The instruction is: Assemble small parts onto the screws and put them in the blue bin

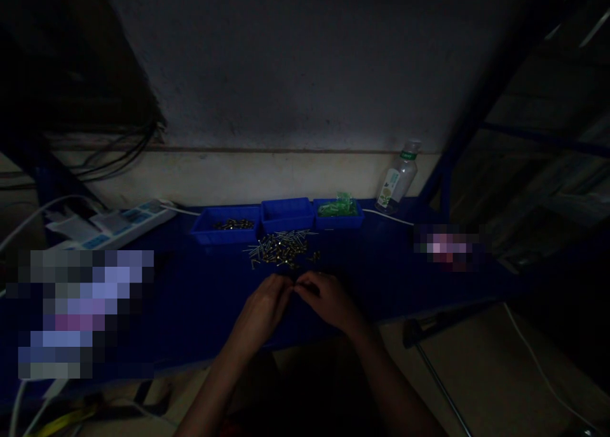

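Note:
My left hand (264, 307) and my right hand (328, 295) meet fingertip to fingertip over the blue tabletop, close to its front edge. Both are closed in a pinch; whatever small thing lies between the fingertips is too dark and small to make out. Just beyond my fingers spreads a loose pile of screws (281, 249), some brassy and some silvery. A few brassy pieces (315, 256) lie apart at the pile's right side.
Behind the pile stand three blue bins: the left bin (223, 236) with metal parts, the middle bin (287, 223) with nothing visible inside, the right bin (339, 222) with green plastic pieces (336, 206). A clear bottle (398, 178) stands back right, a power strip (114, 224) back left.

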`<state>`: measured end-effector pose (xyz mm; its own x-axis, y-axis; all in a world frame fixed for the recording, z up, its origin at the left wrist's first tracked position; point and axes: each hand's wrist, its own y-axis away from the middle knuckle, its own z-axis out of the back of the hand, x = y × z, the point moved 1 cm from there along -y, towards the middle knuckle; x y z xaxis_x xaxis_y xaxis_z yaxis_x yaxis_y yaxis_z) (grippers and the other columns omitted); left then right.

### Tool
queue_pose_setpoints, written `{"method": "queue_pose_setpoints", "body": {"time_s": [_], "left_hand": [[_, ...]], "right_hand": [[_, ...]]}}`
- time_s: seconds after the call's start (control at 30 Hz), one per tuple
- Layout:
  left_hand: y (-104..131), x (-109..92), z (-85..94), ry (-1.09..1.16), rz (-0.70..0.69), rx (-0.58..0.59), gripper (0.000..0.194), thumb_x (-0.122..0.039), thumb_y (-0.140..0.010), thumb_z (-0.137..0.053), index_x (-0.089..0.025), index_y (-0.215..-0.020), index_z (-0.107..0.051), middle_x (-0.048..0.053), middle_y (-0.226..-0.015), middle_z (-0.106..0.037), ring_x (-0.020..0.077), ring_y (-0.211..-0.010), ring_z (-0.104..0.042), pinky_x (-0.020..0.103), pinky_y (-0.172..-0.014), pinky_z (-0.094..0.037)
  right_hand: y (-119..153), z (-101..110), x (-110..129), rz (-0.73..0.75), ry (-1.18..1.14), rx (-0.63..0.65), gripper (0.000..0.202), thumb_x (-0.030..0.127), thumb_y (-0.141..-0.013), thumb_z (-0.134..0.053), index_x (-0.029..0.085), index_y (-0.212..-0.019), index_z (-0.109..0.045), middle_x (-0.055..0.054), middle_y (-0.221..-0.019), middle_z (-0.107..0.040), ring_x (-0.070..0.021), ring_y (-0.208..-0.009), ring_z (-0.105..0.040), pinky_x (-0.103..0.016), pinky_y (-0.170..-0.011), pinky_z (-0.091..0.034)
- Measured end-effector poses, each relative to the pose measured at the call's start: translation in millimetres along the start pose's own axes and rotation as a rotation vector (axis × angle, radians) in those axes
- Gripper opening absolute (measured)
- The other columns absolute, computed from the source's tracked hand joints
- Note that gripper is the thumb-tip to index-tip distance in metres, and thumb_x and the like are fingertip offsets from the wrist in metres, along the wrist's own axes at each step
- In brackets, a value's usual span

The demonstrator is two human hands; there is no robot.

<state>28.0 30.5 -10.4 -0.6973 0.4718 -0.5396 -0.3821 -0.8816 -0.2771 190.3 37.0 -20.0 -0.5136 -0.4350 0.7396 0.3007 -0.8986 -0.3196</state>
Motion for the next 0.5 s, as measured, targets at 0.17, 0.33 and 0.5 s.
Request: {"method": "queue_pose_setpoints", "body": {"time_s": [0.17, 0.33, 0.5], "left_hand": [[-1.7, 0.8, 2.4, 0.068, -0.015, 0.014, 0.021, -0.028, -0.089, -0.04, -0.021, -0.087, -0.059, 0.004, -0.085, -0.061, 0.0188, -0.084, -0.057, 0.03, -0.075, -0.044], [-2.3, 0.6, 6.2, 0.141, 0.034, 0.007, 0.02, -0.029, -0.088, -0.042, -0.019, -0.085, -0.06, 0.003, -0.084, -0.062, 0.0173, -0.081, -0.058, 0.028, -0.073, -0.044], [-1.7, 3.5, 5.5, 0.184, 0.06, 0.008, 0.02, -0.03, -0.088, -0.044, -0.018, -0.084, -0.059, 0.003, -0.083, -0.062, 0.0164, -0.078, -0.058, 0.027, -0.072, -0.044]], "right_hand": [[-0.2, 1.7, 2.9, -0.012, -0.045, 0.0, 0.014, 0.029, -0.085, -0.053, 0.02, -0.092, -0.061, -0.002, -0.087, -0.066, -0.0137, -0.082, -0.062, -0.024, -0.075, -0.044], [-0.2, 2.0, 3.4, -0.011, -0.033, -0.014, 0.014, 0.027, -0.084, -0.053, 0.02, -0.094, -0.061, -0.002, -0.086, -0.066, -0.0138, -0.081, -0.062, -0.025, -0.076, -0.045], [-0.1, 0.7, 1.2, -0.025, -0.029, -0.028, 0.014, 0.027, -0.083, -0.054, 0.02, -0.093, -0.061, -0.002, -0.086, -0.066, -0.0142, -0.081, -0.061, -0.025, -0.074, -0.045]]}}
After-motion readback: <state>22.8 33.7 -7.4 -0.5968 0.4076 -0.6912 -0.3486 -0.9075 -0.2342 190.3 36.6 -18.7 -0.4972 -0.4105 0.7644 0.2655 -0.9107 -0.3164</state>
